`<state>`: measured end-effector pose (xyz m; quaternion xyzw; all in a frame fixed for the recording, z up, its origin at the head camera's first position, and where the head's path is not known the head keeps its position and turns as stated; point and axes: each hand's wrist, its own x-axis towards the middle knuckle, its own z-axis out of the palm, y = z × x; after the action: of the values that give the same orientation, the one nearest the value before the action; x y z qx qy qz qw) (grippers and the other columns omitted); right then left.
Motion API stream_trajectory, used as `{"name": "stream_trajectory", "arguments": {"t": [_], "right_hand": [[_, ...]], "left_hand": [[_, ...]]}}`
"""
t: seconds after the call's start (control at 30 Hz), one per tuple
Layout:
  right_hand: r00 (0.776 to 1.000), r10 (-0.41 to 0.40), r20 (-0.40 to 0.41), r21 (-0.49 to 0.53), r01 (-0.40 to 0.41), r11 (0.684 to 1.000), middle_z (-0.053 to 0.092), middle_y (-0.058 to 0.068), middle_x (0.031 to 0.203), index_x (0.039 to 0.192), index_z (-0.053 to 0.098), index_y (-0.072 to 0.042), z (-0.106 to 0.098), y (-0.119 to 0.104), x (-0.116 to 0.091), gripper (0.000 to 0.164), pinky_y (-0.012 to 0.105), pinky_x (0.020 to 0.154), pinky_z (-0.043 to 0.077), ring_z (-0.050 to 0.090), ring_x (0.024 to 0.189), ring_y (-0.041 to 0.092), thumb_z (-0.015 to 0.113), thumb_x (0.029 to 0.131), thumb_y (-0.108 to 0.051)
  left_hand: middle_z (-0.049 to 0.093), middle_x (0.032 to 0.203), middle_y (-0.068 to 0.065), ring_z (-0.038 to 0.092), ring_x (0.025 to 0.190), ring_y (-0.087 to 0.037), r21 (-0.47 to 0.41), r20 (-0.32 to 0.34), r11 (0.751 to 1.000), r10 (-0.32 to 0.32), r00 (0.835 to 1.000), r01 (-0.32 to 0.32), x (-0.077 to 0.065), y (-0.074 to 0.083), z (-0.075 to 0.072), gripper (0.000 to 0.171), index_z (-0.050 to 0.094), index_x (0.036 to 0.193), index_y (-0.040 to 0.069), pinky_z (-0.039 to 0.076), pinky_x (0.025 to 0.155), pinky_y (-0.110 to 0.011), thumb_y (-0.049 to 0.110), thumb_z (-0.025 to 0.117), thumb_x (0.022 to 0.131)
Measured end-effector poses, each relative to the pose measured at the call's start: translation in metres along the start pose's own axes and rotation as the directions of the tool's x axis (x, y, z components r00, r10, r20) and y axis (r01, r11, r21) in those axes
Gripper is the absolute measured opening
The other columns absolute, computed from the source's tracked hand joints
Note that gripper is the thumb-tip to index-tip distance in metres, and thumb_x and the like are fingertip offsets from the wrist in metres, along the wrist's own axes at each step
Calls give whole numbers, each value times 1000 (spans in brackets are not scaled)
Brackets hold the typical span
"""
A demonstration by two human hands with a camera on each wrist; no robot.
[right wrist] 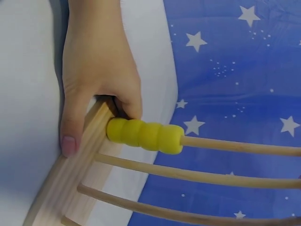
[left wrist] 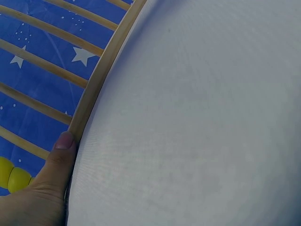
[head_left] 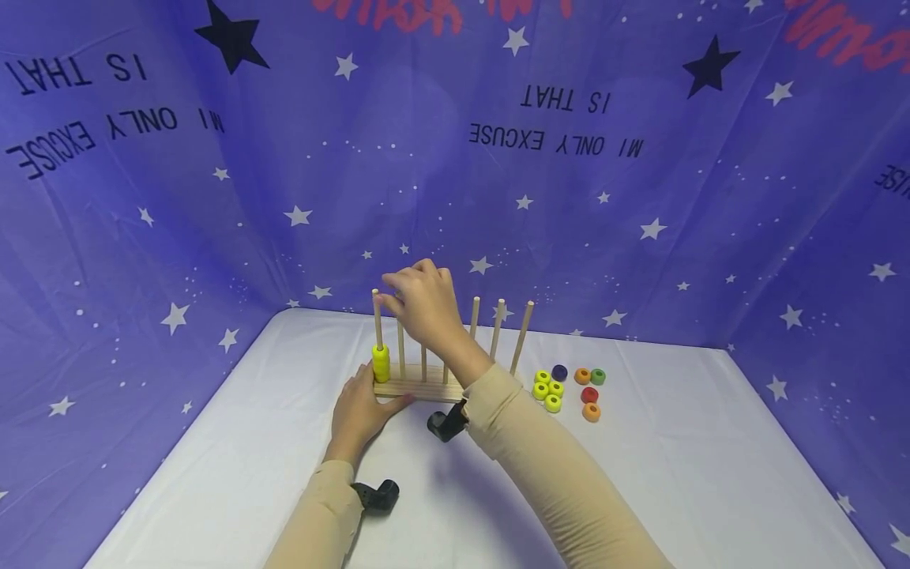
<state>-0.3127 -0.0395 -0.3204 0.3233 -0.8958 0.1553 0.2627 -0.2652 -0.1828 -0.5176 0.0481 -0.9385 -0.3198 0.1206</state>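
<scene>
A wooden peg stand (head_left: 419, 389) with upright pegs stands on the white table. My left hand (head_left: 359, 407) grips its left end, the thumb (left wrist: 64, 143) along the front edge and the fingers behind the base. Several yellow beads (right wrist: 146, 135) are stacked at the bottom of the leftmost peg (head_left: 378, 320). Beside the top of that peg is my right hand (head_left: 426, 304), its thumb and forefinger slightly apart, with no bead visible between them. The right forearm hides part of the stand's right side.
Right of the stand lie several loose yellow beads (head_left: 556, 388), a dark blue bead (head_left: 559, 372), two orange beads (head_left: 592, 412), a green bead (head_left: 598, 377) and a red bead (head_left: 589, 394). A blue star-printed cloth (head_left: 455, 174) hangs behind the table (head_left: 675, 466).
</scene>
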Motion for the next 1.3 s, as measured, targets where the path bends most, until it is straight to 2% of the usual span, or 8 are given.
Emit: {"name": "stream_trajectory", "arguments": {"t": [0.2, 0.37, 0.43, 0.63, 0.9, 1.0, 1.1, 1.3], "right_hand": [[999, 12, -47, 57, -10, 998, 74, -6, 117, 122, 71, -22, -19, 9, -8, 38, 38, 91, 44, 57, 111, 17, 64, 94, -45], [994, 16, -105, 97, -6, 995, 74, -3, 116, 123, 71, -19, -36, 23, -24, 37, 43, 95, 42, 57, 110, 19, 66, 93, -41], [992, 16, -125, 112, -2, 994, 74, -2, 116, 123, 71, -18, -42, 29, -31, 37, 44, 97, 41, 56, 111, 19, 67, 93, -39], [982, 47, -185, 163, -17, 986, 74, 1, 118, 122, 71, -16, -60, 54, -58, 35, 45, 94, 40, 54, 112, 21, 70, 92, -34], [950, 120, -289, 195, -64, 979, 74, 4, 114, 120, 72, -12, -79, 96, -100, 33, 45, 89, 36, 54, 110, 25, 74, 90, -27], [944, 158, -289, 195, -103, 975, 74, 6, 115, 120, 72, -11, -82, 109, -116, 33, 44, 85, 35, 54, 110, 26, 74, 89, -24], [940, 206, -273, 191, -157, 969, 74, 7, 116, 120, 72, -11, -82, 122, -130, 34, 46, 88, 34, 53, 110, 27, 75, 89, -23], [925, 314, -212, 169, -282, 945, 73, 9, 118, 120, 71, -11, -74, 146, -158, 34, 43, 85, 33, 53, 112, 27, 75, 89, -22]], "left_hand": [[56, 139, -15, 54, 126, -40, 0, 13, 1000, -1, 1000, 1, 1, 0, 2, 101, 40, 148, 11, 44, 107, -57, 68, 76, 73], [52, 145, -20, 52, 128, -42, 8, 14, 1000, -5, 1000, 5, 2, 1, 4, 104, 39, 149, 7, 43, 108, -59, 67, 76, 73], [54, 142, -20, 53, 127, -43, 10, 9, 1000, -8, 1000, 8, 2, 2, 4, 104, 40, 147, 6, 44, 107, -58, 68, 77, 72], [58, 135, -18, 55, 123, -41, 5, -4, 1000, -11, 1000, 11, 1, 4, 3, 101, 42, 145, 6, 45, 105, -57, 64, 79, 71], [57, 133, -16, 56, 122, -40, 6, 1, 1000, -10, 1000, 10, 0, 4, 1, 103, 41, 146, 5, 46, 104, -56, 65, 78, 72], [55, 138, -18, 54, 125, -42, 7, 7, 1000, -16, 1000, 16, -1, 4, 0, 104, 39, 148, 4, 44, 106, -57, 65, 78, 73], [53, 141, -20, 52, 128, -43, 8, 10, 1000, -12, 1000, 12, -1, 3, 0, 105, 38, 149, 3, 42, 108, -59, 65, 77, 73], [52, 144, -20, 48, 133, -45, 5, 18, 1000, -10, 1000, 10, -1, 1, 2, 107, 36, 150, 4, 38, 112, -60, 66, 77, 73]]}}
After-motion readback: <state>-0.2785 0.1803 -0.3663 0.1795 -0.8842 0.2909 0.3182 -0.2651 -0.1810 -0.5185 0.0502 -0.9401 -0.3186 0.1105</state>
